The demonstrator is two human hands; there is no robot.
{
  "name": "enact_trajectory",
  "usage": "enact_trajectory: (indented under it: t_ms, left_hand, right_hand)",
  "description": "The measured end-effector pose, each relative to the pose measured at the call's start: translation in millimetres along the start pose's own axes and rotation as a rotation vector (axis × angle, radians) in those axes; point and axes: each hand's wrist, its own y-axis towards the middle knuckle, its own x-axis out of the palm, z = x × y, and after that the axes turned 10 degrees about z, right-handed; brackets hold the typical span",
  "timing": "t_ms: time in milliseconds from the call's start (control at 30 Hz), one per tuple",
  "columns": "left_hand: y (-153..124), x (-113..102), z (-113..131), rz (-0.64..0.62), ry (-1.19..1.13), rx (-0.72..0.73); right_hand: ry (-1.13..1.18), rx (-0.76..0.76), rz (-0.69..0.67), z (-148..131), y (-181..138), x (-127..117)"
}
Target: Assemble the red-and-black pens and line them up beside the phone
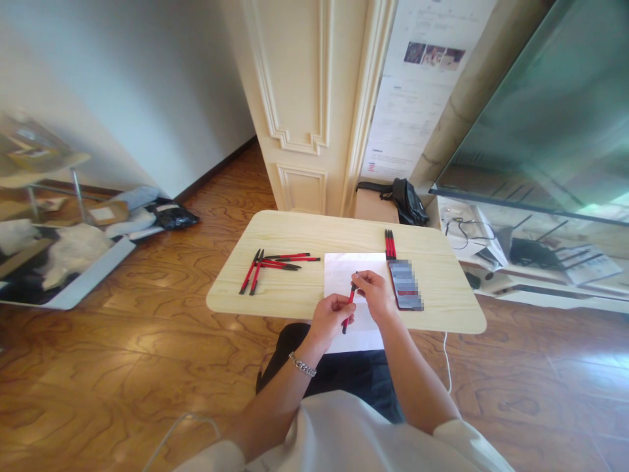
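Over a sheet of white paper (pixel 339 265), both my hands are on one red and black pen (pixel 351 295). My left hand (pixel 331 318) grips its red barrel, with the lower black end sticking out below the fingers. My right hand (pixel 376 292) pinches the upper black end; whether a cap is there I cannot make out. On the left of the table lie several loose red and black pens (pixel 253 272), some crossing each other. To the right, a small row of the same pens (pixel 390 244) lies side by side above a phone (pixel 405 285).
The small wooden table (pixel 285 229) has rounded corners, and the paper hangs over its near edge. A black bag (pixel 407 203) rests behind it. A white cable (pixel 447 364) runs down at the right. An open box of packaging (pixel 93 275) sits on the floor at left.
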Motion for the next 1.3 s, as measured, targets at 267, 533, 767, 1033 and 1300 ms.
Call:
enact_trajectory:
  t_ms: [267, 533, 767, 1033, 1300]
  left_hand:
    - [2, -1, -2, -0.050, -0.027, -0.032]
    - [1, 0, -5, -0.022, -0.011, -0.040]
    - [3, 0, -10, -0.024, 0.079, 0.062]
    - [2, 2, -5, -0.044, 0.089, 0.113]
    - [11, 4, 15, 0.099, -0.176, 0.219]
  right_hand:
    - [0.039, 0.059, -0.084, 0, -1, 1]
    - [-0.046, -0.013, -0.057, 1, -4, 2]
    - [-0.085, -0.073, 0.009, 3, -4, 4]
    - [-0.139, -0.060, -0.061, -8, -11, 3]
    - [-0.060, -0.053, 0.040, 4, -26, -9]
